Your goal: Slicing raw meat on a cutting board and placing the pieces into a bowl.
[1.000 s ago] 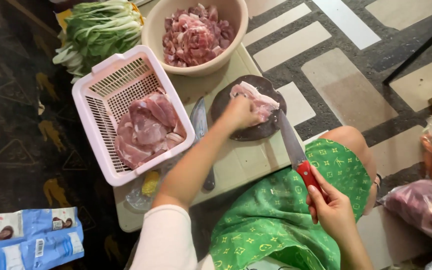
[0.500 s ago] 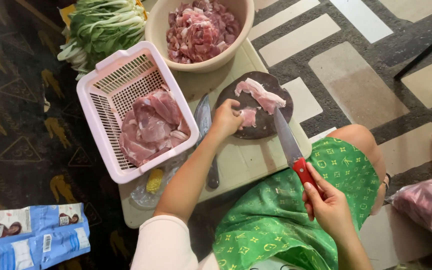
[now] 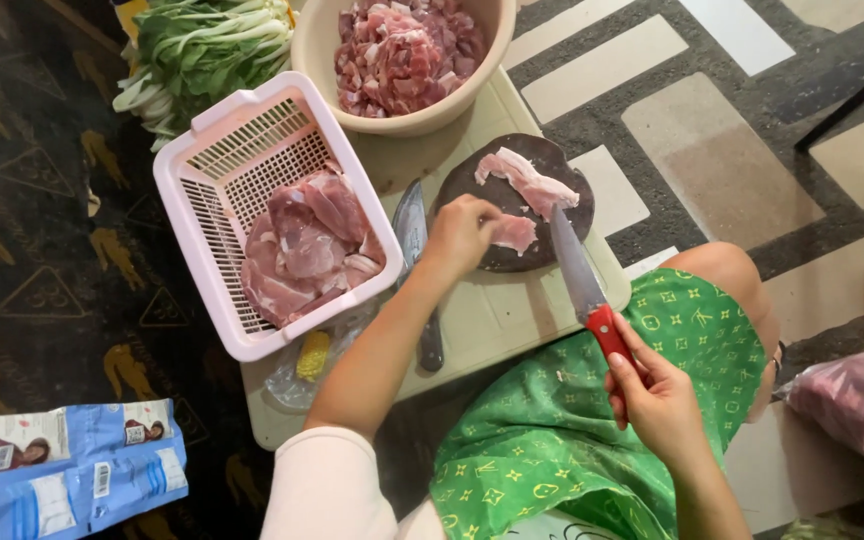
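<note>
- We stretch our left arm forward and slightly to the right, bare from the pale sleeve at the shoulder down to the wrist.
- Our left hand (image 3: pixel 462 235) is turned palm down, fingers curled together and pressing downward; the fingertips seem tucked under, though we cannot see them clearly.
- Our right forearm comes up from the lower right, wrist bent a little inward.
- Our right hand (image 3: pixel 660 400) is closed in a firm grip, thumb laid along the top, knuckles facing right.

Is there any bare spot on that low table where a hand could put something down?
Bare table shows between the round chopping board, the left hand and the knife held by the right hand. The far end is crowded by the pink basket and bowl.
</note>
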